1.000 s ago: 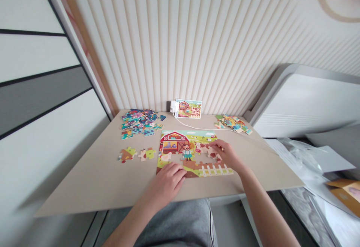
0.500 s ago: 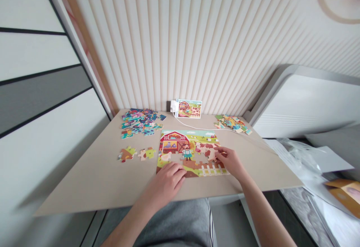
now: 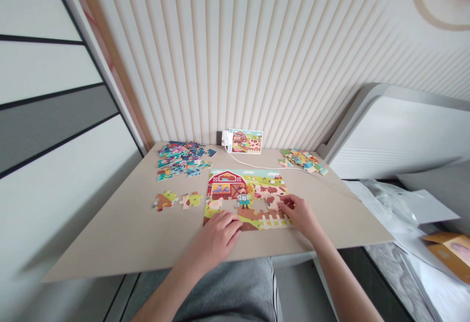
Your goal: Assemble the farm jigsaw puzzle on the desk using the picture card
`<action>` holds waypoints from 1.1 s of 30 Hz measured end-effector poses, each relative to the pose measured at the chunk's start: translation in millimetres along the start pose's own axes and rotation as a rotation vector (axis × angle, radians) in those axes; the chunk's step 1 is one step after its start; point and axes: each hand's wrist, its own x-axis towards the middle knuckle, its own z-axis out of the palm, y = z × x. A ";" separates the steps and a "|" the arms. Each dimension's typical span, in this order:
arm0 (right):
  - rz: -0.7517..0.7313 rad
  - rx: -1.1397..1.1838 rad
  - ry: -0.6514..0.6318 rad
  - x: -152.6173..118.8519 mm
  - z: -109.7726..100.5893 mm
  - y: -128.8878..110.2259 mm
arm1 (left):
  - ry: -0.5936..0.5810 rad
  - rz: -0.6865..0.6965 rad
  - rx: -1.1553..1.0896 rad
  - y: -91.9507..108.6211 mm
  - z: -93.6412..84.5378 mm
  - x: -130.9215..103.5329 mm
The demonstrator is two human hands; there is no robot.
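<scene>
A farm jigsaw puzzle [image 3: 227, 177] with a red barn, a farmer and a cow lies partly joined in front of me, with gaps of bare table around the farmer. My right hand [image 3: 297, 212] pinches a brown-and-white cow puzzle piece [image 3: 272, 202] at the cow's lower body, on the puzzle's right side. Whether this piece sits flush cannot be made out. My left hand [image 3: 222, 229] rests over the puzzle's lower left edge, fingers laid down and slightly bent, holding nothing visible. Left of the puzzle lie two loose farm pieces, a brown-green one [image 3: 165, 200] and a cream-green one [image 3: 190, 199].
Blue-purple puzzle pieces [image 3: 183, 158] are heaped at the back left, and a colourful pile [image 3: 304, 159] sits at the back right. A picture card [image 3: 246, 141] leans on the wall beside a white plug [image 3: 225, 138]. Its cable [image 3: 257, 167] crosses the table's back.
My right hand has shifted slightly left with the cow piece. My left hand stays in nearly the same place on the puzzle edge.
</scene>
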 end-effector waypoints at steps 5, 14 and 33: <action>-0.079 -0.157 0.046 -4.9 2.1 -1.8 | 0.004 -0.003 0.005 0.5 -0.4 -0.1; -0.277 -0.287 0.113 -22.4 12.2 1.6 | 0.006 -0.005 0.010 -0.4 0.7 -0.2; -0.240 -0.110 0.227 -29.5 14.6 16.3 | 0.191 -0.235 0.283 -60.5 -37.4 -39.6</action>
